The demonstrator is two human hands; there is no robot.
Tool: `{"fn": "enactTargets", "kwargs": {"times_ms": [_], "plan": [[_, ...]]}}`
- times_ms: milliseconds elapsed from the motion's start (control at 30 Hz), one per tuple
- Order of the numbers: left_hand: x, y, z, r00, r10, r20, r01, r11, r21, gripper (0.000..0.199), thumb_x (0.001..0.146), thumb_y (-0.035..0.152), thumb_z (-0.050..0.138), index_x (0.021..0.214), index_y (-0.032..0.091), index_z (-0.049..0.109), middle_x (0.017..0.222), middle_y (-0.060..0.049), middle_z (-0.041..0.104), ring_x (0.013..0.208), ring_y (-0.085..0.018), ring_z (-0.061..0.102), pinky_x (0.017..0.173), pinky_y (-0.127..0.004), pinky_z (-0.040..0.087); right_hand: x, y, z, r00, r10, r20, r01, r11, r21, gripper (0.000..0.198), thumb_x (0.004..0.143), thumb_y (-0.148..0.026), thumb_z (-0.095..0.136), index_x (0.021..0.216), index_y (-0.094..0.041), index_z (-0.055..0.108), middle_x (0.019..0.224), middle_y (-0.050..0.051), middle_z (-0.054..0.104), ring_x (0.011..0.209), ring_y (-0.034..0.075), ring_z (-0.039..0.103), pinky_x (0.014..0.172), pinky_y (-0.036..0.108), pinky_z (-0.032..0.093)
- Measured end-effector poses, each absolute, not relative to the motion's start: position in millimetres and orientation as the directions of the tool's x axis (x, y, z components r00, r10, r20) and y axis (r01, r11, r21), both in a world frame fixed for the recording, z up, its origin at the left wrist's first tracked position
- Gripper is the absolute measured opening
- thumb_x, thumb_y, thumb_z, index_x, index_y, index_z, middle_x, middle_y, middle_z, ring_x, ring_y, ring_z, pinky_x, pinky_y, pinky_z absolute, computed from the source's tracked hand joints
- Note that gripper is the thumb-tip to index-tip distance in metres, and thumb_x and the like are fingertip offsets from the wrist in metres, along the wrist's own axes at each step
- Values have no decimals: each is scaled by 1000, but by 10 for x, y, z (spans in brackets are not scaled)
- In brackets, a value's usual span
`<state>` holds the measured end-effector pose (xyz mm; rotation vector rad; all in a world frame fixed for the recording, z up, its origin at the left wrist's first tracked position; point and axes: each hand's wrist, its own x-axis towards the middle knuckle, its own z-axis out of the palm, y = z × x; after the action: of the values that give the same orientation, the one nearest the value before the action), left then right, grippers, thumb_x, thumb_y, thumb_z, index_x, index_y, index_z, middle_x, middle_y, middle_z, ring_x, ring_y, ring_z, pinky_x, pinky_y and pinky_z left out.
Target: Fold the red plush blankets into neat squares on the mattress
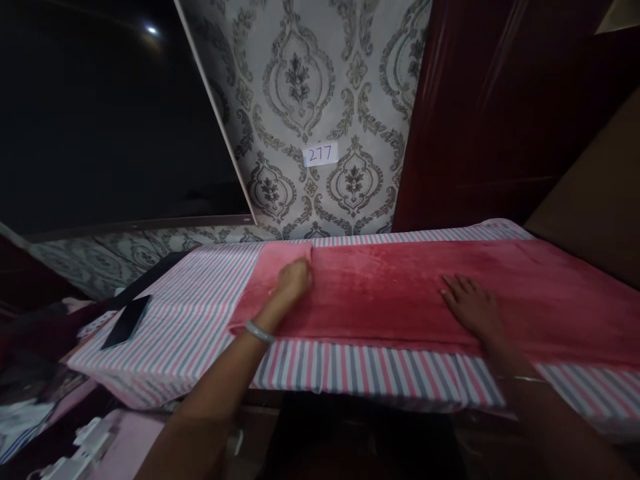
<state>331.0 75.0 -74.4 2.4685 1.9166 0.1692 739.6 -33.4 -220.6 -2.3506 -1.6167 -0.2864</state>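
Observation:
A long red plush blanket [380,293] lies spread along the table, its left end folded over into a shorter top layer. At the edge of that fold, my left hand [295,278] is closed, its curled fingers on the cloth; a bangle circles the wrist. My right hand [470,305] rests flat on the blanket farther right, fingers apart and holding nothing. A thin bracelet shows on that forearm. Under the blanket is a striped tablecloth [195,293] in pink, grey and white.
A black phone [127,322] lies on the cloth at the left. Behind the table stand a large dark screen [120,120] and a patterned wall with a paper label [321,154] reading 277. A white power strip [83,453] sits at the lower left.

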Motion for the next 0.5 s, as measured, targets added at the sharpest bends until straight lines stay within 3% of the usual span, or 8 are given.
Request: {"fn": "enactTargets", "kwargs": {"times_ms": [133,267,500], "plan": [[3412,540,-1085,351,935,-41,935,-347,78,21,91,23,59,107,20,72,111,-13,77,106,-27,72,86,-31,51,7382,-340,-2190,350,880,321,937,-336,-100,58,104,-43,24,150,-23,53,157,14,50,143,34,43,110,60,41],[3343,646,-1015,349,936,-42,935,-344,89,25,95,33,56,110,21,73,116,-13,76,111,-26,70,88,-31,50,7373,-342,-2175,356,884,303,934,-338,-113,60,104,-45,21,151,-22,51,158,14,48,144,34,41,111,58,39],[3676,1255,-855,263,964,21,953,-264,152,44,94,42,58,131,18,63,138,-16,64,124,-27,63,99,-32,48,7403,-314,-2225,368,878,308,930,-343,-132,60,103,-47,23,151,-25,52,159,12,48,144,34,41,111,61,39]]}}
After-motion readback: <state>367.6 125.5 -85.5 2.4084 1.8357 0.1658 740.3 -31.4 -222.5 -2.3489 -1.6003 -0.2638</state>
